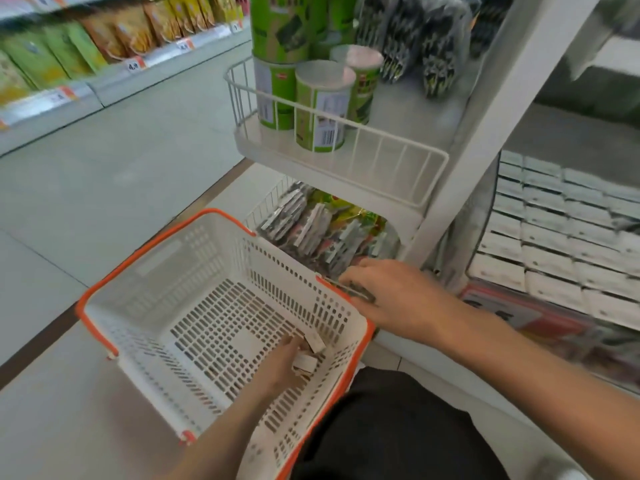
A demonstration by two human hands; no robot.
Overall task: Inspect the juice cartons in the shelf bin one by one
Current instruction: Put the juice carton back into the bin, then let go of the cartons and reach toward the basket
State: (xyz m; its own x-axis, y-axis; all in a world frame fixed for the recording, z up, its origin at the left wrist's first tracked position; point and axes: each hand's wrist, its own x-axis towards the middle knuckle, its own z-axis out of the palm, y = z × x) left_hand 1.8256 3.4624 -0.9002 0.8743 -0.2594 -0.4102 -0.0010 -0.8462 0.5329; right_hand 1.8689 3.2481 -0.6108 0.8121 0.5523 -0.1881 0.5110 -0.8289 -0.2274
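A white shopping basket with an orange rim sits on the floor in front of me. My left hand reaches down into its near right corner and curls round a small white carton. A second small white carton lies just beyond it. My right hand hovers over the basket's right rim and pinches a flat dark packet, just in front of the lower wire bin. To the right, a shelf bin holds rows of blurred white cartons.
The lower wire bin is packed with dark and green snack packets. Above it a white wire shelf carries green tubs and hanging dark packets. An open tiled aisle runs left, with a stocked shelf beyond it.
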